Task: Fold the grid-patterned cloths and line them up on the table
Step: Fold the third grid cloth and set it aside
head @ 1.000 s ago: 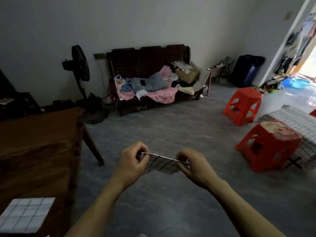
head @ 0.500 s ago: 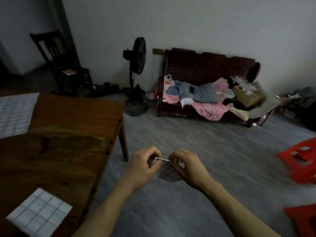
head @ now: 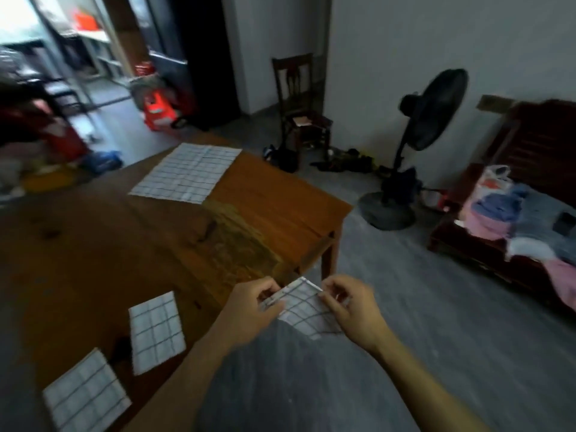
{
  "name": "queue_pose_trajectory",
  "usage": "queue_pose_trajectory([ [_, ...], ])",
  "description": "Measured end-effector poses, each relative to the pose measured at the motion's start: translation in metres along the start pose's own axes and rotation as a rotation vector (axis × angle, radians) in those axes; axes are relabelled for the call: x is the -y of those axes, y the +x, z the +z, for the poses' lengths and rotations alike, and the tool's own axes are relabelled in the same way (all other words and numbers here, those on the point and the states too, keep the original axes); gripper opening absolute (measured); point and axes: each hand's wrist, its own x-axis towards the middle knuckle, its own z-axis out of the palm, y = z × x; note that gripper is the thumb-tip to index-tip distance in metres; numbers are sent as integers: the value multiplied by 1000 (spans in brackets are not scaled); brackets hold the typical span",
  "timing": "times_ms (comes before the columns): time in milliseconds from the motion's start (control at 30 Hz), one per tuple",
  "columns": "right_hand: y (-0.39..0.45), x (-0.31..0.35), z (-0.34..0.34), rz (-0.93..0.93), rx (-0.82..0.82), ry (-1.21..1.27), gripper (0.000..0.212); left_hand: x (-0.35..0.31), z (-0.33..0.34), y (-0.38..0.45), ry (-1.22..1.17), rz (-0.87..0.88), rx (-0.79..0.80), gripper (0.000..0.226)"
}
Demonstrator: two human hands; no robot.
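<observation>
A small folded grid-patterned cloth (head: 307, 311) hangs in the air between the two hands, just off the near right corner of the wooden table (head: 265, 210) and above the grey floor. The left hand (head: 249, 310) pinches the cloth's left edge, fingers curled over it with the thumb underneath. The right hand (head: 350, 307) pinches the right edge near the top corner, its fingers bent around the fabric. The hands sit close together, separated only by the width of the cloth, which sags slightly below them.

On the table, two folded grid cloths lie near its front edge: one (head: 156, 332) to the left of the left hand, and another (head: 85, 397) further left and nearer the person, the two apart from each other. A larger, unfolded grid cloth (head: 187, 171) lies flat at the table's far side. Beyond the table's right edge stands a black pedestal fan (head: 427, 126).
</observation>
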Motion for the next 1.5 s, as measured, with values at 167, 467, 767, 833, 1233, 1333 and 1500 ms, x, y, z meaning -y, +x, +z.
queue_pose_trajectory([
  [167,42,-1,23,-25,124,209,15,11,-17,-12,-66,-144,-234,10],
  [467,115,7,90,-22,295,317,16,81,-44,-10,-310,-370,-442,13],
  [767,168,15,159,57,435,215,34,152,-69,5,-440,-493,-596,14],
  [833,176,16,169,60,480,189,31,160,-74,5,-426,-498,-617,13],
  [1233,215,-8,229,133,631,90,13,203,-71,12,-235,-774,-701,13],
  [1333,223,-18,238,152,656,39,10,203,-68,20,-255,-866,-719,20],
  [1500,246,-23,259,121,702,4,11,211,-66,33,-239,-982,-787,30],
])
